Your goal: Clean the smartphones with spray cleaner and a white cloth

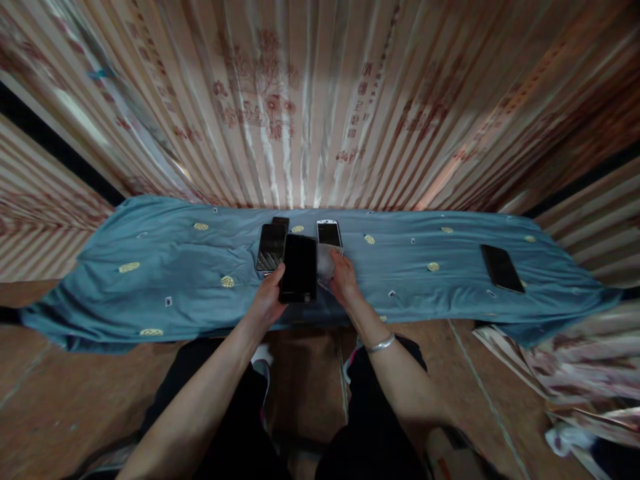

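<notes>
My left hand (269,298) grips the lower left edge of a black phone (299,268) held screen up over the near edge of a table covered in blue cloth (160,273). My right hand (342,279) rests beside the phone's right edge, fingers on a thin clear sheet (325,263) lying on the cloth. Just behind are a dark phone (271,247) at the left, with another dark device's top showing behind it, and a white-framed phone (329,233) at the right.
Another black phone (501,267) lies alone toward the right end of the cloth. A striped patterned curtain (310,100) hangs close behind the table. Bundled fabric (575,373) lies on the floor at the right. My knees sit under the table's near edge.
</notes>
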Available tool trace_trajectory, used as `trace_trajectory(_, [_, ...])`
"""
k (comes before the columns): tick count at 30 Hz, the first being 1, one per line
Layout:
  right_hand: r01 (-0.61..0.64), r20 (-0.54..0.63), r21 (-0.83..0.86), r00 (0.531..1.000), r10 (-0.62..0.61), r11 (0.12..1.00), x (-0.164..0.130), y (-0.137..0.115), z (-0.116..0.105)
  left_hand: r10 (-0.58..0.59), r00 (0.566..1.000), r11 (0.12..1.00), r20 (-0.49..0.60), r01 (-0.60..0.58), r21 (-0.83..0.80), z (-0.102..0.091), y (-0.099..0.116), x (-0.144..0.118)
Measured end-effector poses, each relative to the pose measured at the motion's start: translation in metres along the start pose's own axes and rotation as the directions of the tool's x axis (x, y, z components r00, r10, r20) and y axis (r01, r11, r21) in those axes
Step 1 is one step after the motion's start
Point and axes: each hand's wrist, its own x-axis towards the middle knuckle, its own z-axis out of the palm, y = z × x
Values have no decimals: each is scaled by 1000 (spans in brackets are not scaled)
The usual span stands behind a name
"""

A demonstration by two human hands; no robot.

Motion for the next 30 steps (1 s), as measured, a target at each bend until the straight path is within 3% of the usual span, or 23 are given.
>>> trace_trajectory(3, [67,-34,-60,997,-69,996,-4,-7,-4,34,998,999,49,-36,38,-4,-7,3])
trace_trajectory(5, [203,37,-197,979,-200,959,-8,-12,-4,56,997,996,52,-59,60,-5,-14,4])
trace_trajectory(9, [497,335,-515,867,-369,699,-18,-12,-1,91,995,992,39,-94,86,-1,-24,3])
trace_trajectory(11, [576,442,-574,816,-372,581,-21,-10,1,107,993,990,39,-110,93,2,-26,1])
trace_trajectory(14, [619,499,-610,785,-367,495,-23,-8,1,147,988,983,41,-150,108,5,-24,0])
trace_trajectory(20, [606,484,-638,795,-365,475,-24,-11,-2,178,981,971,76,-188,145,5,-21,-2])
trace_trajectory(26, [653,541,-555,754,-373,514,-35,-15,4,291,957,931,5,-285,226,1,-24,4])
trace_trajectory(30, [613,500,-569,787,-360,548,-30,-18,4,321,946,889,44,-317,330,-4,-29,6])
